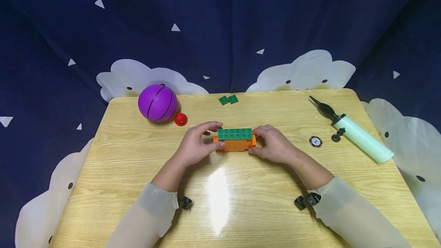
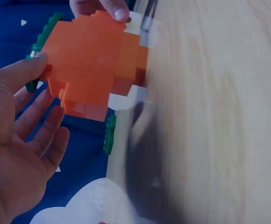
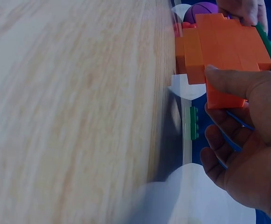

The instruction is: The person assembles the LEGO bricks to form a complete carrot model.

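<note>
A brick block (image 1: 235,139), orange below with a green top layer, sits on the wooden table (image 1: 138,171) at its middle. My left hand (image 1: 215,136) pinches its left end, thumb in front and fingers arched over the back. My right hand (image 1: 256,141) grips the right end the same way. In the left wrist view the thumb (image 2: 28,70) presses the orange block (image 2: 91,65). In the right wrist view the thumb (image 3: 229,79) lies on the orange block (image 3: 224,46).
A purple ball (image 1: 157,103) and a red cap (image 1: 180,119) lie at the back left. Two loose green plates (image 1: 228,100) sit behind the block. On the right are a pale green hand pump (image 1: 358,135), a black disc (image 1: 315,141) and a small black part (image 1: 337,136).
</note>
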The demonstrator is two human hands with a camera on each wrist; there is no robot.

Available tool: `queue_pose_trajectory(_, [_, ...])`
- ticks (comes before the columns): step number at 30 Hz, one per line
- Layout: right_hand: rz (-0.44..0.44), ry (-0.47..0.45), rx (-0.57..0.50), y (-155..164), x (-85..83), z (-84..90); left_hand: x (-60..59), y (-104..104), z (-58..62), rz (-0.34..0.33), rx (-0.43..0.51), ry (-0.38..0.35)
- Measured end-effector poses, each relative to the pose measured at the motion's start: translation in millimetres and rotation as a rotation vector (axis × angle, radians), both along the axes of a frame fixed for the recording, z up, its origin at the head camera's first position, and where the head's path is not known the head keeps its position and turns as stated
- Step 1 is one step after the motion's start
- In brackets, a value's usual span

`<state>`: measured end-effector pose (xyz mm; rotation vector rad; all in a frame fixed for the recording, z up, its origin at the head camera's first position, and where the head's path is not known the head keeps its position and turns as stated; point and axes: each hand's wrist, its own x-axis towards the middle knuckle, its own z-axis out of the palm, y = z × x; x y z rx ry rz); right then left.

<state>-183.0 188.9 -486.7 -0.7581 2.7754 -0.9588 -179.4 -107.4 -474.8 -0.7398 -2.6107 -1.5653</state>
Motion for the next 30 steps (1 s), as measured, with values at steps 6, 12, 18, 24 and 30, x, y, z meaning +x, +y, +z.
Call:
queue_pose_trajectory(6, [0.003,-0.006,-0.004,0,-0.4,-0.5,-0.5,-5,-6.4,0.019,-0.047,-0.073])
queue_pose_trajectory(12, [0.009,-0.014,0.01,2,-0.8,0.3,-2.9,-10,-14.1,0.022,-0.096,-0.146])
queue_pose_trajectory(18, [0.021,-0.021,0.013,4,-2.2,1.6,-3.8,-12,-20.6,0.035,-0.158,-0.202])
queue_pose_trajectory(24, [0.02,-0.027,0.012,6,-2.7,0.8,-7.1,-14,-24.3,-0.004,-0.225,-0.233])
queue_pose_trajectory(30, [0.024,-0.032,-0.005,5,-3.6,-0.3,-20.9,-20,-22.6,-0.074,-0.268,-0.245])
